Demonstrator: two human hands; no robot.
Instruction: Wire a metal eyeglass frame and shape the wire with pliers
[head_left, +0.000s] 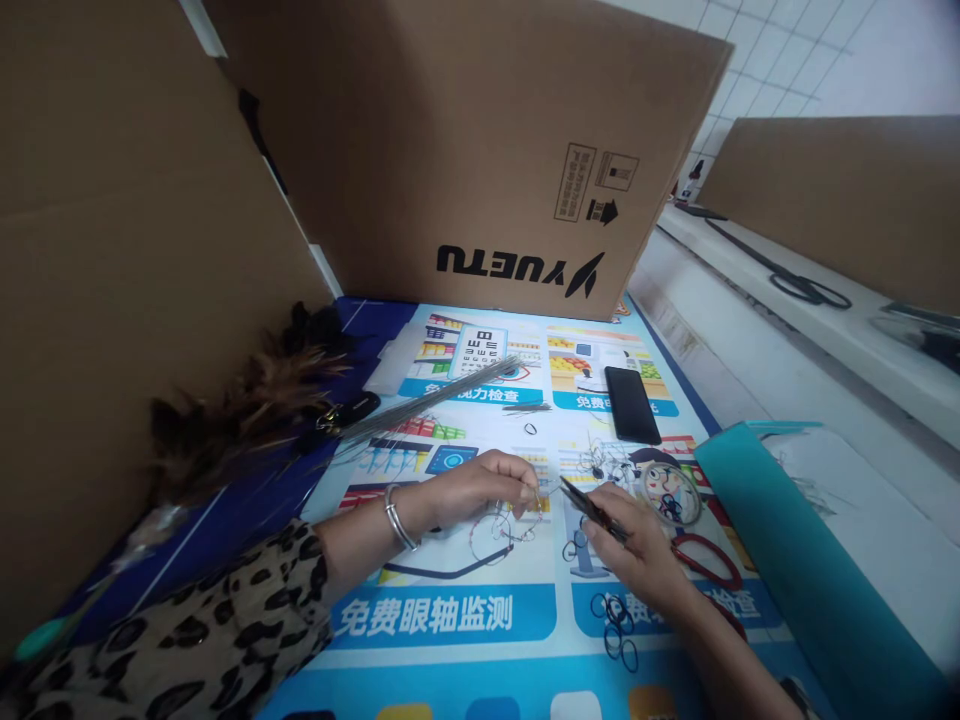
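My left hand, with a silver bangle on the wrist, pinches a thin bent wire piece that hangs in loops below the fingers. My right hand is closed round red-handled pliers. The pliers' dark jaws point left toward the left fingertips and the wire's end. Both hands hover just above a printed poster mat on the table.
A bundle of straight wires lies behind the hands, next to a feather duster. A black phone, small wire rings, a teal folder and cardboard walls surround the mat. Scissors lie on the far right bench.
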